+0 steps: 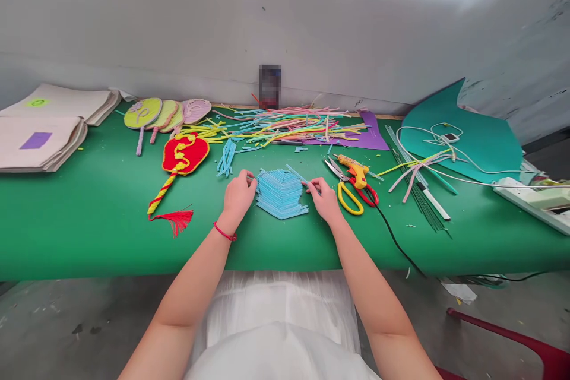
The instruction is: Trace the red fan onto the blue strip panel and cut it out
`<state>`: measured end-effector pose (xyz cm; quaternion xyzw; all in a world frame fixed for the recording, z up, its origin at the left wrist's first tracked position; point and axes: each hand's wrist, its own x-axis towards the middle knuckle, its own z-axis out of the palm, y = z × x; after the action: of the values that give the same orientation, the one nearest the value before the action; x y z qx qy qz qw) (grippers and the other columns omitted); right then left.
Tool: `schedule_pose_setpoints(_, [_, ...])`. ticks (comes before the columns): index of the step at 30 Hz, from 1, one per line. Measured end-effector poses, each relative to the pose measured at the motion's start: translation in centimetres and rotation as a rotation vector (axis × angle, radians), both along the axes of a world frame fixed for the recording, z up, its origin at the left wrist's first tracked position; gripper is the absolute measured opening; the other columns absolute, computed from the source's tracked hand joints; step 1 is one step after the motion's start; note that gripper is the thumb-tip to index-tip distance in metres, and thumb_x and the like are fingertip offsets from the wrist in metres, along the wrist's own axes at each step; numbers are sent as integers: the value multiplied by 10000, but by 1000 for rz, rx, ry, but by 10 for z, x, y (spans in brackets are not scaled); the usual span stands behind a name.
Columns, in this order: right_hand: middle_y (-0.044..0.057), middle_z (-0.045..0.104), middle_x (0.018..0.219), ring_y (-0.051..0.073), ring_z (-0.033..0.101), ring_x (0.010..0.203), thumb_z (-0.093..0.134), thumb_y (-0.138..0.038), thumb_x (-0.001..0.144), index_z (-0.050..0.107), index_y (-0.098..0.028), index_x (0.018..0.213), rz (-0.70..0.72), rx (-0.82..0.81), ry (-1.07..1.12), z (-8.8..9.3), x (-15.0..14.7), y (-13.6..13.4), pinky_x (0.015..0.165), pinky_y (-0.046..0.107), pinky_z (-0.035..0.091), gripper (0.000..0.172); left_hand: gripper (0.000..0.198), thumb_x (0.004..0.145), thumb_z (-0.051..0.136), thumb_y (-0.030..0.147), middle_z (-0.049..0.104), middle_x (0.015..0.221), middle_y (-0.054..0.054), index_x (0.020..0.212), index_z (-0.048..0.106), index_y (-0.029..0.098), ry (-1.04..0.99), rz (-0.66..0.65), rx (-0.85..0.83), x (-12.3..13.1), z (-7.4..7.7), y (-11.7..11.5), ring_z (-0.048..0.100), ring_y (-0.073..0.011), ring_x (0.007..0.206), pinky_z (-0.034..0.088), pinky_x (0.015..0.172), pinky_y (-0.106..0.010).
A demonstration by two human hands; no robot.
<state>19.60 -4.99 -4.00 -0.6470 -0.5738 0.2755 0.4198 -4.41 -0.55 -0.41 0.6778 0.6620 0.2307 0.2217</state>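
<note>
Here, in the head view, my left hand (pixel 239 195) rests at the left edge of the blue woven piece (pixel 281 193), fingers curled against it; whether they pinch it I cannot tell. My right hand (pixel 325 199) sits at the piece's right edge, thumb and forefinger closed on a blue strand (pixel 297 174) slanting over its upper right corner. The piece lies flat on the green table (pixel 89 214). Just beside my right hand lie yellow-handled scissors (pixel 350 199) and a glue gun (pixel 354 169).
</note>
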Motion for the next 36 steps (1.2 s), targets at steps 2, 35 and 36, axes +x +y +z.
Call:
schedule_pose_setpoints(2, [65, 715, 880, 212, 665, 838, 454, -492, 888, 486, -232, 851, 16, 8, 38, 1, -3, 1, 810, 350, 453, 265, 192, 865, 465, 250, 716, 927, -42, 1015, 581, 216, -61, -2, -9, -1, -1, 1, 646, -210, 824, 437, 674, -294])
schedule_pose_setpoints(35, [5, 556, 674, 163, 515, 689, 529, -258, 912, 544, -212, 721, 183, 250, -431, 0, -68, -74, 701, 314, 359, 198, 476, 985, 278, 285, 358, 1515, -117, 1440, 336, 158, 214, -431, 191, -33, -31, -74, 309, -215, 1408, 237, 1164, -472])
schedule_pose_setpoints(36, [2, 554, 674, 159, 516, 689, 534, -245, 910, 544, -210, 724, 195, 252, -436, 0, -68, -75, 700, 310, 357, 189, 475, 985, 280, 281, 364, 1511, -120, 1436, 344, 147, 227, -434, 208, -33, -31, -74, 314, -219, 1406, 246, 1162, -476])
